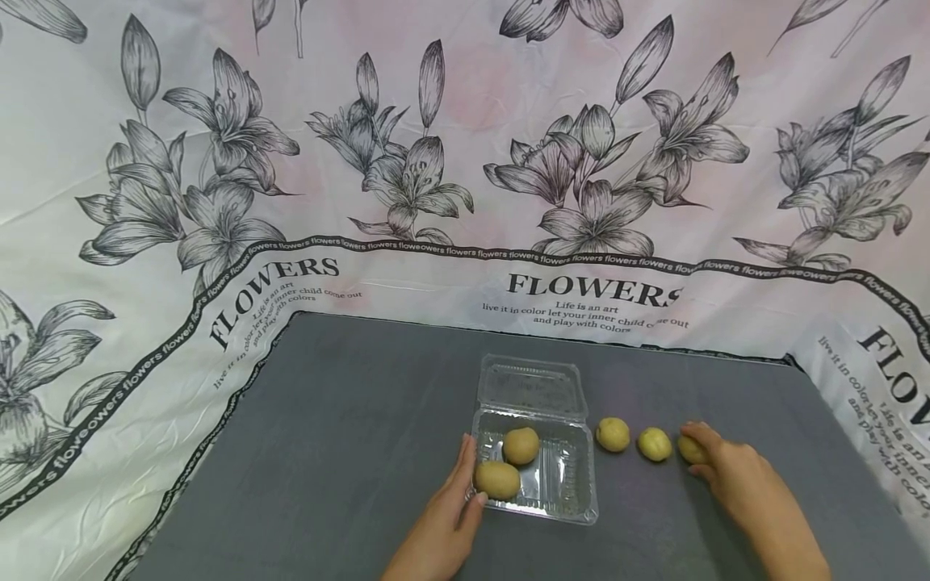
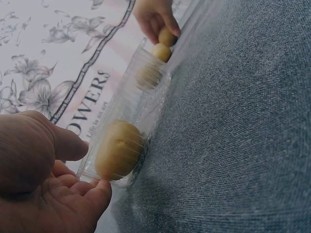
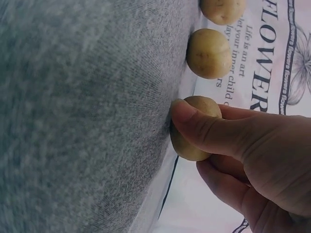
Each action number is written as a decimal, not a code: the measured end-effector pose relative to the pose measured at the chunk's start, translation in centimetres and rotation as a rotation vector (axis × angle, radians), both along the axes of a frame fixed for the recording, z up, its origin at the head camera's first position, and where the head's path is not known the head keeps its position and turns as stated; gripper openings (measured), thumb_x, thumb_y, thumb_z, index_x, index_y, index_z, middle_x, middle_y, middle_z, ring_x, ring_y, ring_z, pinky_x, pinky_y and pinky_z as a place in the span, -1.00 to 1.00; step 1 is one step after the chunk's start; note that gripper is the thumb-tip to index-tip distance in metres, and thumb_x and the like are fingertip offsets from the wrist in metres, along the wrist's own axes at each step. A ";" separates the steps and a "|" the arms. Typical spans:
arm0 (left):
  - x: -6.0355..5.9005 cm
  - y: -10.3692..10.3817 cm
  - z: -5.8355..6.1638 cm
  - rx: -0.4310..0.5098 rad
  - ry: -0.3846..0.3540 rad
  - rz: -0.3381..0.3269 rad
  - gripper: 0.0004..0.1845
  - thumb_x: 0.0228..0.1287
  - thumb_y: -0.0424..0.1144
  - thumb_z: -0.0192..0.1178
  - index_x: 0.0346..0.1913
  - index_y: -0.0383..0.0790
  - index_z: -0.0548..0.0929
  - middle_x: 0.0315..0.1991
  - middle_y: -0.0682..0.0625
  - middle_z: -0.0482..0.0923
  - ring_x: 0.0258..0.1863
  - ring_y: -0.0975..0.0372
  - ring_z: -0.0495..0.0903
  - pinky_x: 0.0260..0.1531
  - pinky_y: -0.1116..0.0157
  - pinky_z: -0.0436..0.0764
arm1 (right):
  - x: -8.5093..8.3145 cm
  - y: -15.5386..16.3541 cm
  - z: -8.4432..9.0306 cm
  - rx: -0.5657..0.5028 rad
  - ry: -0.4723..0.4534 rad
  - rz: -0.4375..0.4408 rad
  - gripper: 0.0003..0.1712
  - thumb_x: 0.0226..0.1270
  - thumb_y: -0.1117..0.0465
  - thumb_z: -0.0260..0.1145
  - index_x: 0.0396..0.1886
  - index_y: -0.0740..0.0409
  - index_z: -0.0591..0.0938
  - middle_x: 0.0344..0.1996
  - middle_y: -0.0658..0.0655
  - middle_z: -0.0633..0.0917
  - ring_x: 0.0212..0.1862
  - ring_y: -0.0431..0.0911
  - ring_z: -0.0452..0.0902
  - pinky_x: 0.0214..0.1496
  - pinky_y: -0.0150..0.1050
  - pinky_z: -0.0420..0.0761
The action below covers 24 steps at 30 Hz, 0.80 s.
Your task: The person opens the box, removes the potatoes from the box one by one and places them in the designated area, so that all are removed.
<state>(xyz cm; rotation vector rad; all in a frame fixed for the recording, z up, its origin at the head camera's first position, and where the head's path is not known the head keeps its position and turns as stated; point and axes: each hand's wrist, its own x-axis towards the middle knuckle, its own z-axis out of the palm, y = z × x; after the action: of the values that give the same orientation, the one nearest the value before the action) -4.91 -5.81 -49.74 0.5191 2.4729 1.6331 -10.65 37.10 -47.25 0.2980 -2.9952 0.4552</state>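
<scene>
A clear plastic clamshell container (image 1: 574, 476) sits with its lid (image 1: 532, 386) folded back. Two potatoes lie in its left part, a rounder potato (image 1: 521, 445) behind and a longer potato (image 1: 497, 480) in front. My left hand (image 1: 443, 512) grips the container's left side, thumb at the near corner and fingers along the wall. To the right of the container, a potato (image 1: 613, 434) and another potato (image 1: 655, 444) lie in a row. At the row's right end my right hand (image 1: 734, 476) holds a third potato (image 3: 189, 138) between thumb and fingers, low at the table surface.
The grey table (image 1: 349, 436) spreads out around the container. Behind it and along both sides hangs a white cloth (image 1: 436, 282) printed with lilies and lettering, which meets the table's edges.
</scene>
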 end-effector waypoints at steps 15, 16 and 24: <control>0.0 0.0 0.0 0.007 0.020 -0.004 -0.25 0.70 -0.22 0.02 0.71 -0.34 -0.09 0.72 -0.23 -0.23 0.67 -0.05 -0.12 0.59 0.08 -0.06 | 0.5 -0.2 0.6 0.015 0.014 -0.015 -0.34 0.17 0.28 0.63 0.27 0.23 0.62 0.14 0.58 0.65 -0.21 0.48 0.71 -0.37 0.36 0.63; 0.0 0.1 0.0 0.005 0.027 -0.004 -0.25 0.70 -0.22 0.02 0.71 -0.35 -0.08 0.72 -0.24 -0.22 0.67 -0.05 -0.11 0.60 0.07 -0.06 | 0.6 -0.3 0.7 0.013 0.025 -0.011 -0.34 0.16 0.28 0.63 0.27 0.23 0.62 0.15 0.58 0.64 -0.21 0.48 0.71 -0.37 0.36 0.63; 0.0 0.0 0.1 -0.006 0.045 0.005 -0.25 0.70 -0.22 0.03 0.70 -0.35 -0.06 0.72 -0.24 -0.20 0.67 -0.04 -0.10 0.60 0.09 -0.05 | 1.1 -1.5 2.0 -0.004 0.044 0.017 -0.35 0.27 0.26 0.56 0.35 0.21 0.59 0.26 0.54 0.59 -0.04 0.50 0.69 -0.17 0.42 0.65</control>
<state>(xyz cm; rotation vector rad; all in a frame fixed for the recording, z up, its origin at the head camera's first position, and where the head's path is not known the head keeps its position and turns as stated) -4.93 -5.78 -49.68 0.5545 2.5122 1.6326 -9.58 35.65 -45.23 0.3292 -2.9504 0.4501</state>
